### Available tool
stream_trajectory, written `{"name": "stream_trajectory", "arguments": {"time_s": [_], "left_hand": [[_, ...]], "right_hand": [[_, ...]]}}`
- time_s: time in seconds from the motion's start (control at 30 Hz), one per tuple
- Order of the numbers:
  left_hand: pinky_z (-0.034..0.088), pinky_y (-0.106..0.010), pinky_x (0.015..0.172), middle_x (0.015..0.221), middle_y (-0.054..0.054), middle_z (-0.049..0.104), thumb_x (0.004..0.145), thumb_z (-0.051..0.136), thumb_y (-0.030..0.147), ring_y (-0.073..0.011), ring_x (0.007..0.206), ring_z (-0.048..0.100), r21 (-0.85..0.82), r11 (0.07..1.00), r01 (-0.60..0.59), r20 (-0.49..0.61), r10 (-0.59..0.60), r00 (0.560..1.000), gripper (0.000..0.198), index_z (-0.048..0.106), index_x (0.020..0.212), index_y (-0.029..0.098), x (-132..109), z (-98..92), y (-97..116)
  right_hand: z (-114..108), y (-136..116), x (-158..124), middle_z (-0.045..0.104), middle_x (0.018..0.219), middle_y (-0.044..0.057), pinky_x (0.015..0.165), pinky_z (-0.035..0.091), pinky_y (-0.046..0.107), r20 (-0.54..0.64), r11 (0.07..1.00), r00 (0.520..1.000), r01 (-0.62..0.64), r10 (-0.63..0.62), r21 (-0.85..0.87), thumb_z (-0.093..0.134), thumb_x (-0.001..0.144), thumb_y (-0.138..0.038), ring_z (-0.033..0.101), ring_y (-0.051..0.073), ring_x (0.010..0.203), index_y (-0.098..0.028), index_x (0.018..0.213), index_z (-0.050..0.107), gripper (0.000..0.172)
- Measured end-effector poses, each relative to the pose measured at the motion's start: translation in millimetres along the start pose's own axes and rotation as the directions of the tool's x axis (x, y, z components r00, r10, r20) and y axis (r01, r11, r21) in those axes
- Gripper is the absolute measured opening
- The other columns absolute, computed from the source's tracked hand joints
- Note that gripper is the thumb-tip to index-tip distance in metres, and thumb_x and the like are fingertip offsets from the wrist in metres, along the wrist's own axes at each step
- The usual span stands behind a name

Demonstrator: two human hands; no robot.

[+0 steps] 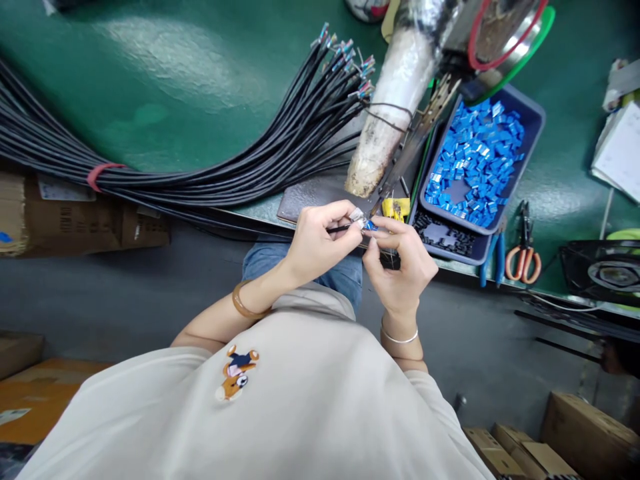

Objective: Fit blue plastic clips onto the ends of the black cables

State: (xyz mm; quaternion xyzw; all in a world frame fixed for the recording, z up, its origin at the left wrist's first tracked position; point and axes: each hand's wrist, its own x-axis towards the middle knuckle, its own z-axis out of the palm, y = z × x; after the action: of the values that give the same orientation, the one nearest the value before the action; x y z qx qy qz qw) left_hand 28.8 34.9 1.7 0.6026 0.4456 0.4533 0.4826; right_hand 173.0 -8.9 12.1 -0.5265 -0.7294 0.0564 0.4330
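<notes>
My left hand [320, 241] pinches the end of a black cable [338, 229], with white wrapping on its fingertips. At the cable's tip sits a small blue connector [370, 225], in line with the bared wires. My right hand [404, 261] has its fingertips curled at that connector's right side; the exact contact is partly hidden. The slim tip of a mounted soldering iron [379, 202] points down just above the connector. Right behind my right fingers lies a yellow block [397, 208].
A bundle of black cables [215, 183], tied with a red band [100, 175], lies along the green table [165, 73]. A silver duct [395, 87] hangs over the work. To the right are a bin [531, 127] of blue connectors, a lower bin [477, 250] of black pieces, and orange-handled pliers [523, 257].
</notes>
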Motion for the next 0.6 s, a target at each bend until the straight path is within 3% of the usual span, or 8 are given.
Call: {"name": "stream_trajectory", "arguments": {"time_s": [0.2, 0.33, 0.6], "left_hand": [[0.04, -0.013, 0.051, 0.058, 0.003, 0.054, 0.076, 0.061, 0.014, -0.0039, 0.053, 0.045, -0.175, 0.984, 0.037, 0.089, -0.022, 0.996, 0.012, 0.061, 0.063, 0.012, 2.0, -4.8, 5.8], [0.034, -0.012, 0.046, 0.053, 0.004, 0.051, 0.073, 0.062, 0.011, -0.0023, 0.048, 0.036, -0.152, 0.988, -0.008, 0.074, 0.019, 0.997, 0.016, 0.06, 0.058, 0.012, 2.1, -6.6, 7.4], [0.031, -0.014, 0.047, 0.056, 0.004, 0.055, 0.072, 0.062, 0.008, -0.0024, 0.049, 0.037, -0.114, 0.993, -0.006, 0.071, 0.014, 0.997, 0.012, 0.065, 0.06, 0.011, 2.2, -6.4, 3.6]], "right_hand": [[-2.8, -5.1, 0.6, 0.075, 0.095, 0.0, 0.08, 0.058, 0.03, -0.024, 0.993, 0.996, -0.085, 0.087, 0.084, 0.064, 0.08, -0.006, 0.072, 0.014, 0.088, -0.023, 0.084, 0.062, 0.017], [-4.8, -7.3, 1.4, 0.075, 0.092, -0.001, 0.078, 0.058, 0.028, 0.0, 0.996, 0.998, -0.068, 0.068, 0.056, 0.065, 0.08, -0.006, 0.072, 0.014, 0.085, -0.023, 0.082, 0.063, 0.017], [-3.0, -5.3, 0.8, 0.075, 0.095, 0.001, 0.079, 0.057, 0.028, -0.015, 1.0, 1.0, 0.002, -0.003, -0.013, 0.065, 0.079, -0.004, 0.071, 0.014, 0.087, -0.023, 0.083, 0.061, 0.019]]}}
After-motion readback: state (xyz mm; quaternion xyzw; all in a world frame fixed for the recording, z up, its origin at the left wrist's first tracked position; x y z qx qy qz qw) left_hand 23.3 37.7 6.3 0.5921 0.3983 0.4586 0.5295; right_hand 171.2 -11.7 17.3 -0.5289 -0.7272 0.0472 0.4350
